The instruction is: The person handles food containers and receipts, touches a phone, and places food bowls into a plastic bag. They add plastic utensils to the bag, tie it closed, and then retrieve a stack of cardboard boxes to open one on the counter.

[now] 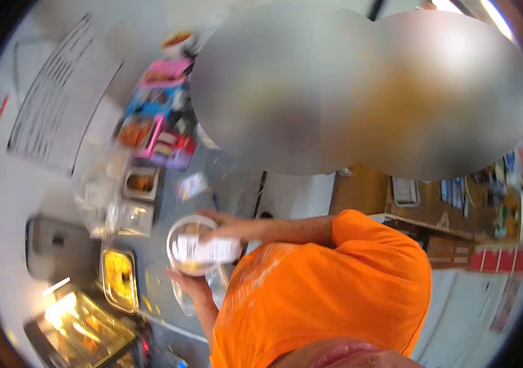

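A round tub (182, 262) with a white rim and a clear-looking top is held in front of my orange shirt, over the grey counter. A white printed label (209, 250) lies across it and sticks out past the rim toward my body. My right hand (231, 228) grips the tub's upper side in the view, its fingers reaching over the top beside the label. From the opposite side my left hand (193, 287) holds the tub near its rim, its fingers partly hidden. Clear plastic (218, 283) shows close to my left wrist. Food inside the tub is blurred.
On the grey counter (172, 205) stand a metal pan of yellow food (119, 279), a small metal pan of brown food (141, 183) and several colourful trays (163, 144). A lit glass-sided warmer (80, 328) stands at lower left. Shelving (433, 211) is at right.
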Tool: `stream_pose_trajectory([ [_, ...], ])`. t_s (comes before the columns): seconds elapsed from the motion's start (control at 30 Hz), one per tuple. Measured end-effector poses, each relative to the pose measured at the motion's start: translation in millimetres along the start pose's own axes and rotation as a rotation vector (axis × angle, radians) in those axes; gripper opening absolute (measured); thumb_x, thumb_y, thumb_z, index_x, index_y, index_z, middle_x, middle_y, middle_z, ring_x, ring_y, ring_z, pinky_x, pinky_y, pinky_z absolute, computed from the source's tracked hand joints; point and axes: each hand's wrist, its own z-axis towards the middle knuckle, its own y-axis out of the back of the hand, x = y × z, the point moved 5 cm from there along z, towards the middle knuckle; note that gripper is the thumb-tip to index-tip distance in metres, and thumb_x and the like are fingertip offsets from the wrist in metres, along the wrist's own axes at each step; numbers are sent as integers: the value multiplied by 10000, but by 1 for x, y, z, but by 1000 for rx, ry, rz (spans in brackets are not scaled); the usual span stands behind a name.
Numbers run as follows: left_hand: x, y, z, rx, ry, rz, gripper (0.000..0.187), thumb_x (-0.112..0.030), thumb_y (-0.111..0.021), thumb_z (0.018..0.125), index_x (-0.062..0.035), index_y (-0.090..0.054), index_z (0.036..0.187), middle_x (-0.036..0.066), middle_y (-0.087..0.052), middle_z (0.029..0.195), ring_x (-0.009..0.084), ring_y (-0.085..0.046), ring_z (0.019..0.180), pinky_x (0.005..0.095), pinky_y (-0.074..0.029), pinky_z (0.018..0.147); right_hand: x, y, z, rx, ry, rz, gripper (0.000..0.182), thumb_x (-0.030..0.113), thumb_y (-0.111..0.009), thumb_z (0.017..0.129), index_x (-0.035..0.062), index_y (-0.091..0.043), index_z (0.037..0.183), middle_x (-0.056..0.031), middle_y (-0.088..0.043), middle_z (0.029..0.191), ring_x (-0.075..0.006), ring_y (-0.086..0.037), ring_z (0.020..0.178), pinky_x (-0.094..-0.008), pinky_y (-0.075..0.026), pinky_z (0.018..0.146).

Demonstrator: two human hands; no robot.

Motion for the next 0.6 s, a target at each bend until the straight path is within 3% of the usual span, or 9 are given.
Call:
stream_pose_trajectory([
  [0.03, -3, 0, 8, -38, 9, 247, 527, -318, -526, 910, -58, -394, 1349, 119, -477, 1295, 257, -445, 1209, 422, -368, 992, 21, -1, -3, 15, 80, 5, 693, 214, -730, 761, 66, -389, 1346, -118, -517, 1244, -195, -499, 1135, -329, -425, 928],
  [0.07, -10, 5, 13, -68, 3, 518, 502, -293, -511, 919, -63, -400, 1352, 111, -482, 1292, 242, -445, 1209, 401, -388, 974, 24, -1, -1, 30, -78, 216, 535, 138, -725, 756, 57, -497, 1233, -109, -596, 1113, -188, -591, 992, -314, -484, 819],
  [0.13, -19, 13, 17, -79, -26, 727, 459, -244, -482, 938, -73, -412, 1358, 94, -492, 1286, 212, -447, 1209, 360, -429, 938, 15, 4, 15, 93, -147, 333, 414, 204, -708, 783, 30, -578, 1135, -74, -680, 904, -181, -664, 750, -311, -539, 656],
  [0.17, -20, 24, 27, -74, -27, 590, 467, -263, -474, 946, -44, -413, 1354, 116, -484, 1288, 214, -446, 1212, 340, -403, 967, 18, 8, 21, -11, -268, 295, 413, 241, -686, 801, 16, -575, 1128, -110, -670, 968, -205, -667, 783, -326, -548, 678],
  [0.23, -33, 30, 39, -33, -128, 733, 452, -245, -508, 937, -4, -445, 1313, 114, -525, 1228, 198, -509, 1117, 322, -409, 949, 21, 4, 36, 141, -360, 330, 472, 244, -637, 831, -15, -491, 1197, -158, -639, 1014, -261, -663, 841, -382, -569, 695],
  [0.27, -41, 21, 42, 70, -181, 769, 435, -232, -521, 933, 2, -463, 1295, 115, -543, 1203, 190, -534, 1074, 316, -427, 924, 23, -1, 42, 197, -375, 312, 504, 306, -602, 854, -33, -476, 1205, -180, -634, 1007, -279, -669, 797, -392, -579, 608],
  [0.3, -48, 19, 38, 42, -184, 769, 418, -216, -536, 926, 8, -478, 1274, 114, -561, 1170, 179, -550, 1031, 303, -442, 891, 19, -5, 51, 209, -418, 298, 512, 322, -582, 866, -25, -464, 1224, -197, -627, 1014, -310, -670, 768, -395, -572, 526],
  [0.43, -47, 23, 41, -46, -191, 785, 389, -177, -567, 910, 21, -497, 1238, 119, -593, 1091, 156, -581, 953, 273, -471, 813, 22, -18, 64, 311, -471, 249, 544, 356, -551, 880, -18, -429, 1257, -220, -603, 1064, -364, -664, 768, -402, -572, 522],
  [0.6, -45, 76, 25, -121, -306, 786, 376, -182, -550, 919, 11, -498, 1237, 117, -597, 1076, 166, -605, 897, 275, -482, 774, -12, -56, 76, 333, -546, 226, 547, 372, -548, 883, -17, -437, 1251, -210, -613, 1046, -351, -667, 763, -402, -572, 525],
])
